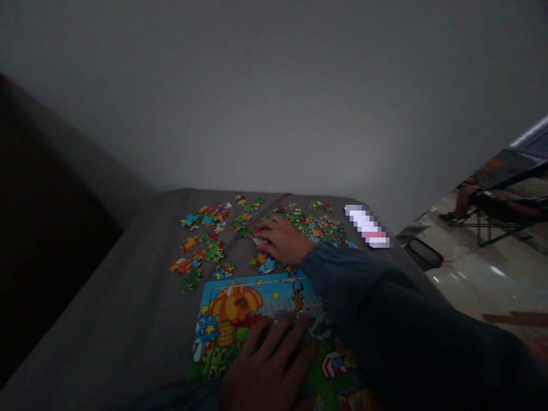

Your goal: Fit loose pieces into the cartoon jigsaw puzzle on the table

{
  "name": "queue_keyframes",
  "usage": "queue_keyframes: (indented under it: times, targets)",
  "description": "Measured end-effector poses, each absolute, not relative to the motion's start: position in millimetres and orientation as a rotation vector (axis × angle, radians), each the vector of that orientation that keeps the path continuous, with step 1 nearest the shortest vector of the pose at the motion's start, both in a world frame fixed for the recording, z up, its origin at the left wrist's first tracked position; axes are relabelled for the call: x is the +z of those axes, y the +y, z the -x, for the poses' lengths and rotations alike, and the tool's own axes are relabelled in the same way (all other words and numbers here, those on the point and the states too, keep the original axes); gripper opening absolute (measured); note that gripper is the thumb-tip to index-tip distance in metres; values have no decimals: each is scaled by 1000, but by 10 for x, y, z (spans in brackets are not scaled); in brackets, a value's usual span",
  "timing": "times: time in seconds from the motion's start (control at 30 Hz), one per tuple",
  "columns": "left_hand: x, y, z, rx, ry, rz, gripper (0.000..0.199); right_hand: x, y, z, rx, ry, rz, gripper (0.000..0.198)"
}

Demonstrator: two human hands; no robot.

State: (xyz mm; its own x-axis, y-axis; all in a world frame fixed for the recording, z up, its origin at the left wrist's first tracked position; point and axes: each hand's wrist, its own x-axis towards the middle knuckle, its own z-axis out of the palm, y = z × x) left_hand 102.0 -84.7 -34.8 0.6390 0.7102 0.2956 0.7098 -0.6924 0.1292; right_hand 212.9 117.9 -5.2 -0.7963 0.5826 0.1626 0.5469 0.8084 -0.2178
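My left hand (pixel 269 362) lies flat with its fingers apart on a colourful jigsaw board (pixel 269 297), which shows a pumpkin, stars and green cartoon figures. Beyond the board's far edge, my right hand (pixel 282 242) reaches in from the right. Its thumb and fingers are closed on a small pale puzzle piece (pixel 258 241). Loose puzzle pieces (pixel 323 227) lie to the right of that hand, and more pieces (pixel 213 249) are spread to its left. A few blue and yellow pieces (pixel 266 265) sit just below it, partly covered by the hand.
The grey cloth-covered surface (pixel 141 308) meets a plain wall (pixel 265 114) at its far side. A lit phone (pixel 368 226), blurred out, lies near the right edge. Beyond that edge are a shiny floor, a folding chair (pixel 483 225) and part of a seated person (pixel 464 202).
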Motion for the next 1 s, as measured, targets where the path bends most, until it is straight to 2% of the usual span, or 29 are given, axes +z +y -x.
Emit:
queue_keyframes:
  times: [0.07,0.17,0.3,0.47,0.7,1.0]
  targets:
    - [-389,-842,-1018,532,1217,-2853,49,-42,1163,-2149,235,-2723,909,21]
    - [-430,-841,-1018,576,1209,-2873,47,25,1090,-2324,270,-2608,1003,30]
    - [-407,-841,-1017,577,1233,-2886,46,21,982,-2643,347,-2513,1106,25]
    - [-352,-816,-1010,490,1195,-2897,46,-110,857,-2903,273,-2420,1146,24]
    - [-387,-779,-996,367,1144,-2989,46,-133,639,-2985,172,-2723,902,33]
    - [-403,-752,-979,451,1096,-3141,44,-206,646,-3005,35,-2684,1083,35]
